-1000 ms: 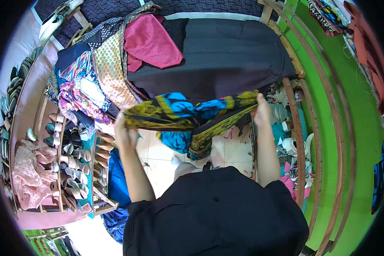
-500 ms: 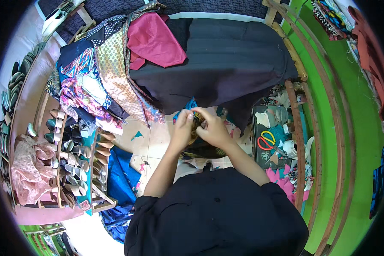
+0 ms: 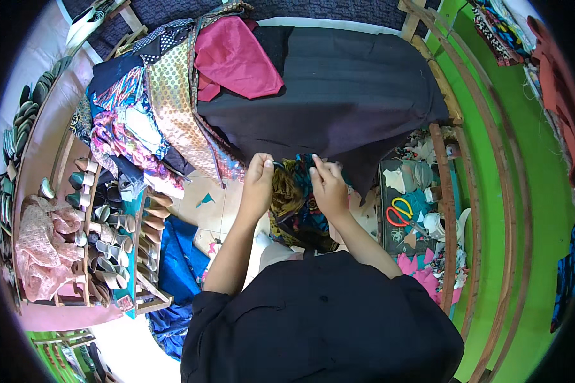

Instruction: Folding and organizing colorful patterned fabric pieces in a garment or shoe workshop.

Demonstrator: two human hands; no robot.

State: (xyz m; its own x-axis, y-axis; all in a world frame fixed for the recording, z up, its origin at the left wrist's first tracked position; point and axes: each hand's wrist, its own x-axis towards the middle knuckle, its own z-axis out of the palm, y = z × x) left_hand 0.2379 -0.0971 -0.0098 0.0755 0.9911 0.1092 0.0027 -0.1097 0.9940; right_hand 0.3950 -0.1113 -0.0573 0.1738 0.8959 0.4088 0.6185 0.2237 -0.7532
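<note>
A patterned cloth (image 3: 294,198) in olive, black, blue and orange hangs bunched over my lap, between my two hands. At its upper left edge my left hand (image 3: 258,185) is closed, with thumb and fingers pinched together. My right hand (image 3: 329,188) grips the opposite upper edge between thumb and fingers, its index finger pointing up. The hands are apart, with the top of the cloth spread between them. Just beyond lies a large black cloth (image 3: 358,76) draped over a work surface. Exactly how the fingertips hold the edge is too small to tell.
Red-and-yellow-handled scissors (image 3: 399,214) lie among scraps on the right. A wooden shoe rack (image 3: 137,236) stands left, by blue cloth (image 3: 179,255). Maroon cloth (image 3: 236,60) and piled fabrics (image 3: 124,121) cover the far left. Curved wooden rails (image 3: 505,159) run along the right.
My hands, close together before, have moved apart to left and right. The patterned cloth is now spread and more visible between them. The whole view has shifted slightly.
</note>
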